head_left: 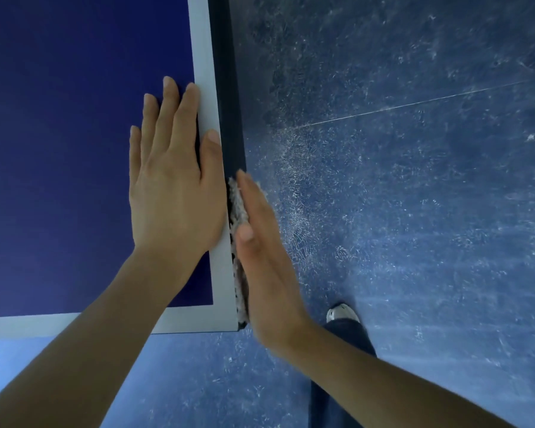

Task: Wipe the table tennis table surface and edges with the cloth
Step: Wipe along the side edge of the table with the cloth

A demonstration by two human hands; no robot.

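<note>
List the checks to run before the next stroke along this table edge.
1. Cloth sandwiched between right hand and side edge: ok.
2. Right hand's fingers straight, pressing flat on the cloth: ok.
3. Left hand flat on the table top, bracing: ok.
4. Side edge ahead free of obstacles: ok.
5. Cloth clean enough for another stroke: cannot tell.

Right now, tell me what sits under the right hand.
A fuzzy grey cloth, pressed by the right hand against the table's dark side edge. Its middle and the edge behind it are covered.
</note>
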